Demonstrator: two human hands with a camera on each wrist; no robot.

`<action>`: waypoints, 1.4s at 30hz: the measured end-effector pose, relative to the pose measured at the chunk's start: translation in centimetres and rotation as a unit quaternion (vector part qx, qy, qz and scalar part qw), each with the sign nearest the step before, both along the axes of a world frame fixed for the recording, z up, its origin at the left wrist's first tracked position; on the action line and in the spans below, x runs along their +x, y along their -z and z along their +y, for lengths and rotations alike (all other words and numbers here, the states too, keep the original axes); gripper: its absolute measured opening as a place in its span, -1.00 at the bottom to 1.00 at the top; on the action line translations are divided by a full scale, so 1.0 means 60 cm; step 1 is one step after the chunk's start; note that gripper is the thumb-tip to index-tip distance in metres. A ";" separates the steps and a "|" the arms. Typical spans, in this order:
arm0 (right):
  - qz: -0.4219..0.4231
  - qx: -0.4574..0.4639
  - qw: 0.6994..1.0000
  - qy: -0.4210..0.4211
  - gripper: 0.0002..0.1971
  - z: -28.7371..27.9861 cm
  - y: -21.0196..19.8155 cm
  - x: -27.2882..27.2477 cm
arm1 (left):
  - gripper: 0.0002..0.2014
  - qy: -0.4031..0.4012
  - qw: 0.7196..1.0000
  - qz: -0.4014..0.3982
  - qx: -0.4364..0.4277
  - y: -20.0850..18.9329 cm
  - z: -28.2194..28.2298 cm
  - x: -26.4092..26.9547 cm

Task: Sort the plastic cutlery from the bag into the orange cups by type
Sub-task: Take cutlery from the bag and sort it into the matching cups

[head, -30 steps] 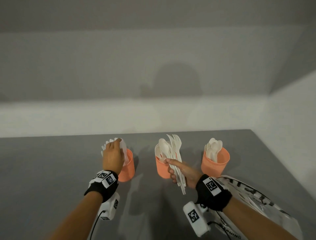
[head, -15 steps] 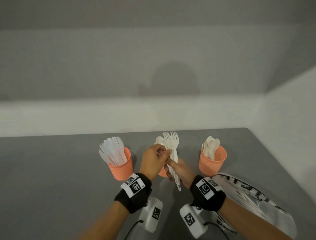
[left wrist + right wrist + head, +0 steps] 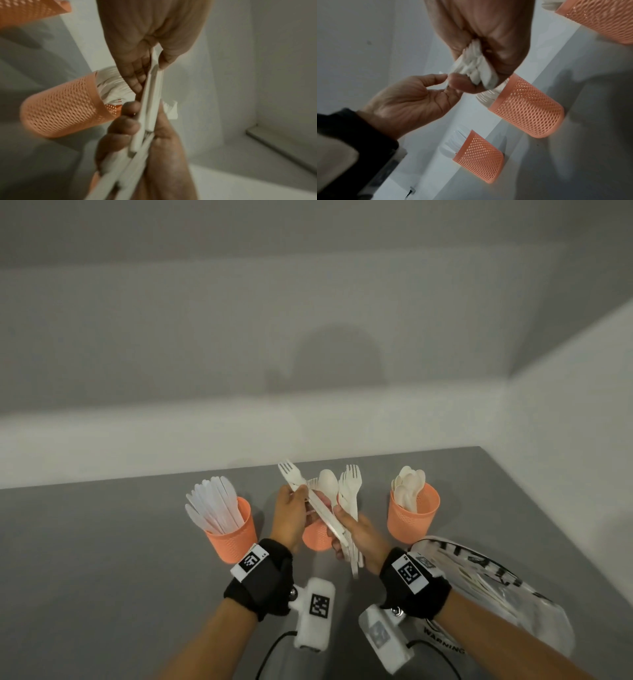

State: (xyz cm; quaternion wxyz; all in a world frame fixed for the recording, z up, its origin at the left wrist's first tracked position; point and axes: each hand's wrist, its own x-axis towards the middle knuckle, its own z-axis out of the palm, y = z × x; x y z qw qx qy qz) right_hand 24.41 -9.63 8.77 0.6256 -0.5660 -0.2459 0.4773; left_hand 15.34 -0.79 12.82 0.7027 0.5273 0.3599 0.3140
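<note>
Three orange mesh cups stand in a row on the grey table: the left cup point(image 3: 233, 537) point(image 3: 479, 158) holds knives, the right cup point(image 3: 412, 518) point(image 3: 599, 20) holds spoons, and the middle cup point(image 3: 317, 539) point(image 3: 68, 108) point(image 3: 527, 111) holds forks and is mostly hidden behind my hands. Above the middle cup my right hand point(image 3: 342, 525) point(image 3: 471, 79) grips a bundle of white cutlery point(image 3: 349, 494) point(image 3: 476, 67), forks and a spoon. My left hand point(image 3: 301, 496) point(image 3: 152, 67) pinches a fork point(image 3: 289, 472) that tilts left out of the bundle.
The clear printed plastic bag point(image 3: 486, 580) lies on the table at the right, under my right forearm, with some cutlery inside. White walls close off the table's far and right edges. Bare grey table point(image 3: 102, 559) spreads out to the left.
My left hand left the knife cup, crossed to the bundle in my right hand and took hold of a fork, which now angles out to the left. The right hand stayed over the middle cup.
</note>
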 end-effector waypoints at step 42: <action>-0.215 0.025 0.973 0.077 -0.72 0.025 0.035 -0.003 | -0.86 -0.059 0.997 0.053 -0.026 0.035 -0.046 0.035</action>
